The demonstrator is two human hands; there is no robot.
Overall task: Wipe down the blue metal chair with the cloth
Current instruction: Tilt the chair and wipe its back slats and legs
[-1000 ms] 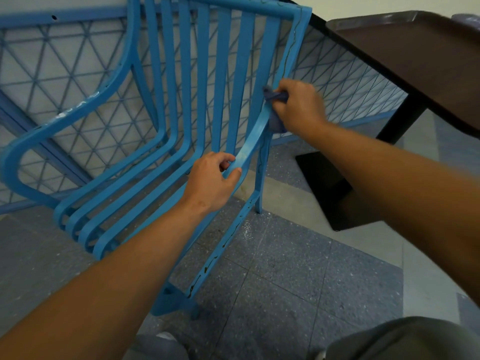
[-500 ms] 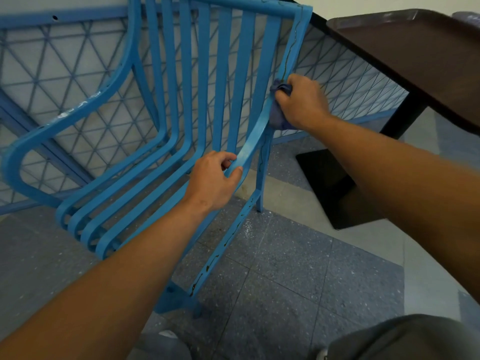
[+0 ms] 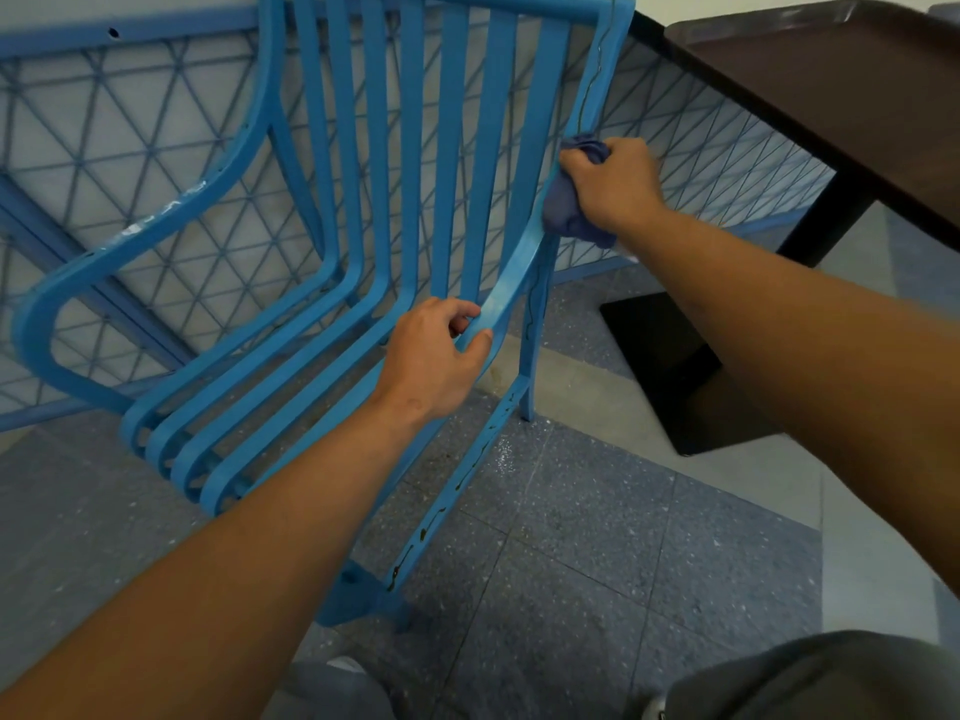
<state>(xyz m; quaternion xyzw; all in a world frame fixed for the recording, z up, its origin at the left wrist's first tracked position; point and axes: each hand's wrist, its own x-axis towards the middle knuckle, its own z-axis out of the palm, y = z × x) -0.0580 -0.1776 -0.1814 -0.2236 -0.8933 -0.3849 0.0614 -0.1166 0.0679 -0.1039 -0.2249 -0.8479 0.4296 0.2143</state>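
chair [image 3: 410,210]: tilted on floor, against mesh fence beside dark table [image 3: 831,96] | cloth [image 3: 566,210]: bunched on right-edge slat of backrest | right hand [image 3: 613,184]: fingers curled round cloth, pressing it to slat | left hand [image 3: 436,356]: grips same slat lower down | tip: likely best to brace firmly, wrap cloth round slat, stroke its full length

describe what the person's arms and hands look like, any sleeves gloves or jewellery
Both forearms are bare all the way to the frame edges, with no sleeves in view. The left hand and right hand wear no gloves, and no rings, watch or bracelet show on the visible sides of the fingers and wrists. No markings can be seen on either arm.
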